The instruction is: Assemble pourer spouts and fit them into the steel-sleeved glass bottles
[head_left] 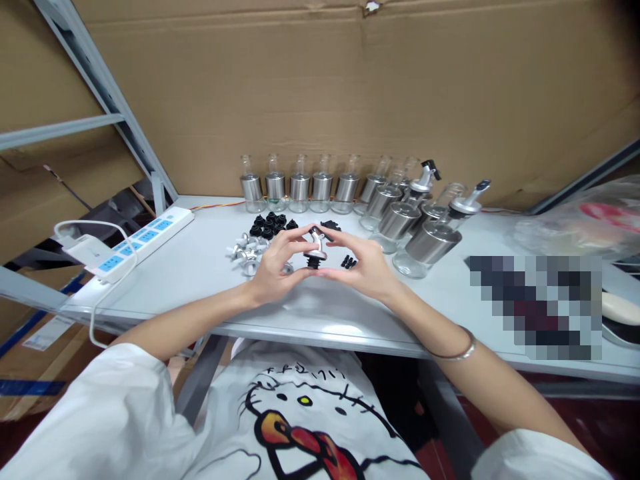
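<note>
Between my two hands stands a silver bottle pourer (317, 252) with a ribbed black stopper at its lower end and a black piece at its spout. My left hand (280, 262) grips it from the left, thumb below and fingers on top. From the right, my right hand (364, 261) closes on it the same way. Silver pourer parts (246, 251) lie beside my left hand, with black stoppers (270, 225) heaped behind them. Small black pieces (349, 262) lie near my right hand, and a further black pile (330, 227) is partly hidden behind its fingers.
Glass bottles with steel sleeves (300, 185) line the back of the grey table (200, 240). Two at the right carry pourers, one a tilted silver pourer (467, 202). A white power strip (145, 241) lies left. A plastic bag (575, 220) and a blurred-out object (530, 300) are right.
</note>
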`<state>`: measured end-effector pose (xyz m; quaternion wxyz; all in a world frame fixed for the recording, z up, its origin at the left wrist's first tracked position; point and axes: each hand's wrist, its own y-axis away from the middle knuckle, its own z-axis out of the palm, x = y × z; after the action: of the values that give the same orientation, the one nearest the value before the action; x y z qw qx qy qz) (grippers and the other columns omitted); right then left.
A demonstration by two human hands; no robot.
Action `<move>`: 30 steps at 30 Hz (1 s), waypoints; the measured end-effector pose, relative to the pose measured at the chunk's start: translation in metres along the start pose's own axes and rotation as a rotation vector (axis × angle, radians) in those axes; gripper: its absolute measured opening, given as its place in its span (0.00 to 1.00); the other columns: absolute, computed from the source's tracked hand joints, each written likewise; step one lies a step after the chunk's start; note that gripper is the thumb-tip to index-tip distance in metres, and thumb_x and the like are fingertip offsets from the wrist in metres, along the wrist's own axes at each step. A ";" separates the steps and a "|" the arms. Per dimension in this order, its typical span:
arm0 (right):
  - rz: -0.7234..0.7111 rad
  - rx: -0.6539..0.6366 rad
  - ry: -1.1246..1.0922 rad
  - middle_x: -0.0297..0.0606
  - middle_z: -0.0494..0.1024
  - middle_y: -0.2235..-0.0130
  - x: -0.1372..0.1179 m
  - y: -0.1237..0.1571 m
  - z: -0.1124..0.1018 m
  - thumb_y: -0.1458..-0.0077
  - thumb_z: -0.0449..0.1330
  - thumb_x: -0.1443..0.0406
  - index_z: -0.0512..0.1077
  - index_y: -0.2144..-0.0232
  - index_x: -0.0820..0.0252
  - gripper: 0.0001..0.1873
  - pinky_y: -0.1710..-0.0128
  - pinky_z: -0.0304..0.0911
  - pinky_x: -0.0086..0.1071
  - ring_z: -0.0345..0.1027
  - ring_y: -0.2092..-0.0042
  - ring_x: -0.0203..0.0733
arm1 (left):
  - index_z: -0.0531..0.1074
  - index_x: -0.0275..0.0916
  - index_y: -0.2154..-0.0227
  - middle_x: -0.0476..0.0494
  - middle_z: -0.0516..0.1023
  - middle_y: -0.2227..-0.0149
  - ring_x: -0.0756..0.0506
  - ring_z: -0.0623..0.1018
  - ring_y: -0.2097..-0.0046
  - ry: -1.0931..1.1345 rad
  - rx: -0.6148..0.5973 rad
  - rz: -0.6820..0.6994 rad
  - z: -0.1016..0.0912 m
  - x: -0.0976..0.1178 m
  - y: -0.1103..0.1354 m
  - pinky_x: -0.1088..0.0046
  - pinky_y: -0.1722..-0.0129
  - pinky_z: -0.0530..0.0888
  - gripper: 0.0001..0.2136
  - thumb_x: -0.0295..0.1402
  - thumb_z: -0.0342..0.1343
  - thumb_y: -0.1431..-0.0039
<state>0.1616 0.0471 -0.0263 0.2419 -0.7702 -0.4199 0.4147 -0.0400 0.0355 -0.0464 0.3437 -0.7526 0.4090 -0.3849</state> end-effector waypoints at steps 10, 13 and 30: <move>-0.035 0.019 0.104 0.43 0.75 0.46 0.003 0.005 0.002 0.47 0.64 0.60 0.66 0.42 0.53 0.30 0.54 0.73 0.40 0.76 0.54 0.47 | 0.71 0.40 0.55 0.37 0.73 0.49 0.41 0.75 0.50 -0.032 0.008 -0.006 -0.002 0.000 -0.003 0.58 0.51 0.73 0.16 0.39 0.62 0.45; -0.064 0.038 0.101 0.42 0.76 0.48 0.004 0.004 0.000 0.48 0.65 0.59 0.68 0.44 0.53 0.28 0.54 0.74 0.40 0.77 0.54 0.47 | 0.71 0.40 0.56 0.36 0.73 0.50 0.41 0.75 0.50 -0.019 0.003 0.010 -0.002 0.000 -0.003 0.59 0.52 0.73 0.16 0.39 0.62 0.45; -0.181 0.036 0.207 0.40 0.82 0.59 0.006 0.003 -0.005 0.46 0.63 0.56 0.78 0.57 0.55 0.15 0.65 0.76 0.34 0.79 0.62 0.46 | 0.72 0.40 0.57 0.39 0.73 0.54 0.45 0.77 0.56 0.042 -0.017 0.045 -0.001 -0.001 -0.001 0.64 0.58 0.76 0.17 0.42 0.63 0.47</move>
<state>0.1683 0.0503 -0.0282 0.3344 -0.7633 -0.4529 0.3169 -0.0410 0.0369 -0.0453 0.3370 -0.7379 0.4363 -0.3893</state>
